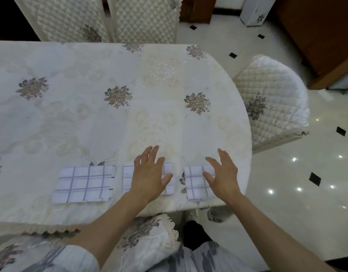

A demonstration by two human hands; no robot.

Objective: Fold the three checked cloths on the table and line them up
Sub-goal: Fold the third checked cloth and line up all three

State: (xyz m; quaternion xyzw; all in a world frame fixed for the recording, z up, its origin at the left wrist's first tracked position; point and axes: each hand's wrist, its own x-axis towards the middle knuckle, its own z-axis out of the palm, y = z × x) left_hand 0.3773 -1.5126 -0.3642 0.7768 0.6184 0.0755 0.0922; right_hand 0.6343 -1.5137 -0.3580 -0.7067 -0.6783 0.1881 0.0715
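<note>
Three folded white blue-checked cloths in row along near edge of cream floral-covered table (110, 124). left cloth (84, 184) untouched; middle cloth (127, 179) under left hand (149, 177) — fingers straight, spread; right cloth (196, 186) under right hand (223, 178) — same.

A cream tablecloth (90, 124) with brown flowers (118, 96) covers the table. Padded cream chairs stand round it: two at the far edge (67, 18) (147, 18), one at the right end (271, 99) and one at the near edge (147, 238). The shiny white floor (287, 183) has little black diamonds (315, 179), and a brown wooden cupboard (322, 32) stands at the far right.
</note>
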